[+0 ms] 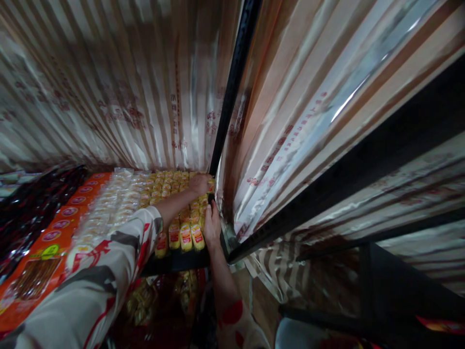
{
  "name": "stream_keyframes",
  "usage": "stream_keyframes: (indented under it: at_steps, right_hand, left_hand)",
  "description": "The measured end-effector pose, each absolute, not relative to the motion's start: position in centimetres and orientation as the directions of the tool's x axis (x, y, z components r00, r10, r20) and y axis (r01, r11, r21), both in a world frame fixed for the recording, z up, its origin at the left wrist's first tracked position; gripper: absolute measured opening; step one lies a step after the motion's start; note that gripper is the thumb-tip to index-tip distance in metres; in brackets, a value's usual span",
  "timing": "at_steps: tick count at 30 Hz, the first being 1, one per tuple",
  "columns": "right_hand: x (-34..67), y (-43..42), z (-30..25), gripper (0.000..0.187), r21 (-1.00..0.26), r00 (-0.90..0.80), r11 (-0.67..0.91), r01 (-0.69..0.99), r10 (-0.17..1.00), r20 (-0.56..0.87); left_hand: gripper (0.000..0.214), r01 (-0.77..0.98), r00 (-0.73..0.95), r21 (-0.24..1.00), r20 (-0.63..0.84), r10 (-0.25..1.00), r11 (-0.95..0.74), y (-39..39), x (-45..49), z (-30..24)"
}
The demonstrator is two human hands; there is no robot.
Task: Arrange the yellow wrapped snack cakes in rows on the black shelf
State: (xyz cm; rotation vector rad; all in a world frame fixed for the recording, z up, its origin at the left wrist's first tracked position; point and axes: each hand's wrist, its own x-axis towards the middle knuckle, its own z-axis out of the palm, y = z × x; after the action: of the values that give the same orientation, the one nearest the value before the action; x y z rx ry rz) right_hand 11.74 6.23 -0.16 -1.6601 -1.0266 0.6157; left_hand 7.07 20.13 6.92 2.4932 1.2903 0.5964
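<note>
Rows of small yellow snack packs (185, 237) with red and white labels stand on a dark shelf (174, 262). My left hand (199, 184) reaches over them to the back right corner. Its fingers are curled down at the far packs, and what they hold, if anything, is hidden. Lower down, my right hand (213, 225) lies along the right end of the rows. Its fingers stretch forward, close to a small dark piece (211, 198) by the shelf post, and its thumb side is against the yellow packs.
Left of the yellow packs lie clear-wrapped white packs (112, 194), orange packets (60, 225) and dark glossy packets (32, 213). A black post (232, 92) rises at the back corner. Printed striped plastic sheeting (145, 87) hangs behind. A black beam (327, 165) slants along the right.
</note>
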Motion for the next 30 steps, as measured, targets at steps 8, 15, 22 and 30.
stream_keyframes:
  at_steps: [8,15,22,30]
  right_hand:
    - [12.5,7.9,-1.1,0.060,-0.977,0.510,-0.102,0.185,0.860,0.007]
    - [12.7,7.3,-1.8,0.056,-0.997,0.521,-0.040,0.059,0.854,-0.004]
    - [12.4,6.4,-0.9,0.053,-0.997,0.492,-0.045,0.065,0.871,-0.007]
    - [12.2,6.0,-1.1,0.050,-0.993,0.510,-0.035,0.110,0.860,0.026]
  left_hand:
    - [0.024,0.770,0.591,0.179,0.159,0.791,-0.612,21.0,7.7,6.3]
    - [0.026,0.785,0.577,0.186,0.125,0.807,-0.590,21.3,8.2,6.6]
    - [0.027,0.818,0.521,0.223,0.103,0.847,-0.530,21.4,9.0,6.5]
    - [0.026,0.782,0.476,0.380,0.147,0.867,-0.494,21.4,9.3,6.3]
